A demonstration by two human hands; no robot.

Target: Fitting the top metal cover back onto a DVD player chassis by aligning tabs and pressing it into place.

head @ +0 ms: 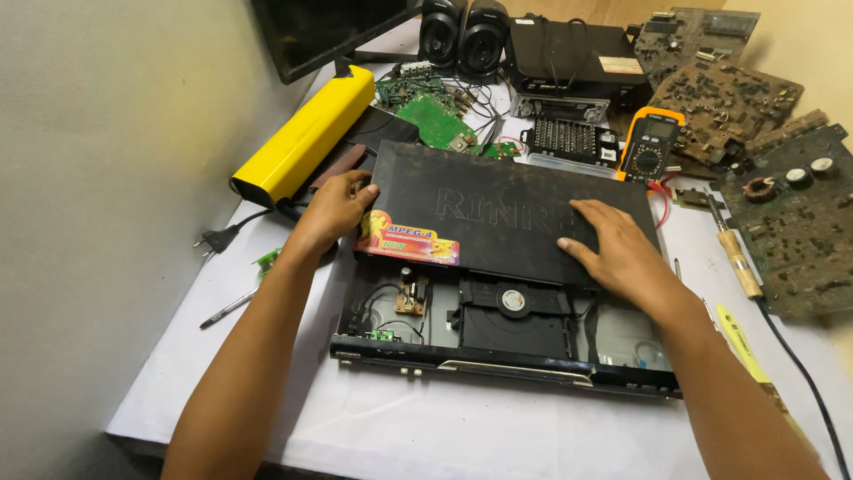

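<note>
So that the disc player stays half open, its black lid is gripped at the edge by the left hand and pressed flat by the open right hand.

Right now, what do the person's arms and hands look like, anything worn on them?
Both arms are bare as far up as the frame shows: no sleeves, gloves or watch in view. The left hand and right hand carry no rings or bands that I can make out. Fingernails are short, with no cables or markings anywhere.

Colourful rectangular sticker on black cover's near-left corner; dark monitor screen behind.
</note>
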